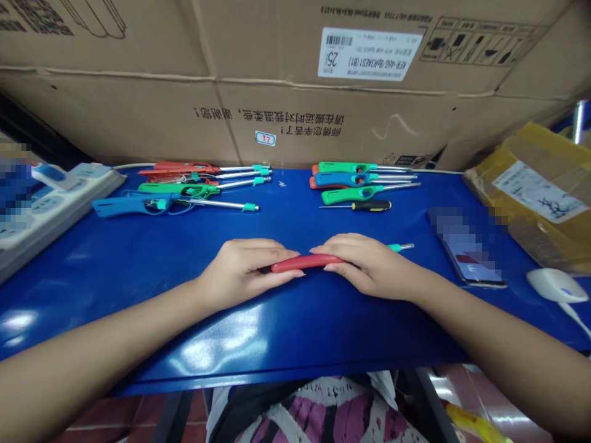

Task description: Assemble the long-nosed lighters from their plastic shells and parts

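Note:
Between both hands, just above the blue table (138,264), is a red long-nosed lighter (305,263) held lengthwise, its edge facing me. My left hand (244,267) pinches the handle's left end between thumb and fingers. On the other side, my right hand (372,264) grips it the same way and hides its middle part. A metal tube tip with green tape (401,247) shows beyond the right hand, seemingly the same lighter's nozzle. Behind the hands lie a blue lighter (133,204) and several red and green ones at left. Another group with a green lighter (348,195) lies at right.
A yellow-and-black screwdriver (372,205) lies before the right group. Further right are a phone (475,258), a white device with a cable (556,285) and a taped carton (517,160). A power strip (50,203) sits at left; a large cardboard box (152,111) stands behind.

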The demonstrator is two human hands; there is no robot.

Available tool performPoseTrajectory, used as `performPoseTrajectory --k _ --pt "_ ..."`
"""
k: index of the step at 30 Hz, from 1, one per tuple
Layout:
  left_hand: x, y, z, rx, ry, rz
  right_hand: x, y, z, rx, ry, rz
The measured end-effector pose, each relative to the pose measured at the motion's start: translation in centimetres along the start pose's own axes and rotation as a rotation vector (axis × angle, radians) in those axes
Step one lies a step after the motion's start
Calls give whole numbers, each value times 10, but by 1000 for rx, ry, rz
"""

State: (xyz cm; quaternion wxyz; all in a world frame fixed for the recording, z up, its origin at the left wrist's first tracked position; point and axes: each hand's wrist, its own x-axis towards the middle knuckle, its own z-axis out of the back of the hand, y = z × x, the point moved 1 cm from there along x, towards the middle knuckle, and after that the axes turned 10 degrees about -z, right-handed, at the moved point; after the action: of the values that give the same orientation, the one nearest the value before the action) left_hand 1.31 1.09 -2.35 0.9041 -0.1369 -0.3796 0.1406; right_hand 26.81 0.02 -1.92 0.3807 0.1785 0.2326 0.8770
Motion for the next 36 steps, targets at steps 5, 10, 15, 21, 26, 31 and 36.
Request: performPoseTrajectory --k 5,10,15,21,26,31,36 --pt "1 2 2 10 -6 -2 -4 -3 5 -133 -30 -18" --pt "2 7 8 11 -14 1 -5 -8 14 -212 -74 -24" --pt "3 14 17 -34 21 -23 -4 -10 17 -209 -40 -31" --pt "2 16 20 6 53 -62 -4 -13 17 -170 -38 -7" --pt "3 14 18 42 82 -64 -4 -12 14 -180 -27 -13" --pt "2 14 11 25 215 -45 -2 -8 8 -252 -8 -38" --pt "1 13 10 -18 172 -24 -2 -11 9 -243 -7 -86"
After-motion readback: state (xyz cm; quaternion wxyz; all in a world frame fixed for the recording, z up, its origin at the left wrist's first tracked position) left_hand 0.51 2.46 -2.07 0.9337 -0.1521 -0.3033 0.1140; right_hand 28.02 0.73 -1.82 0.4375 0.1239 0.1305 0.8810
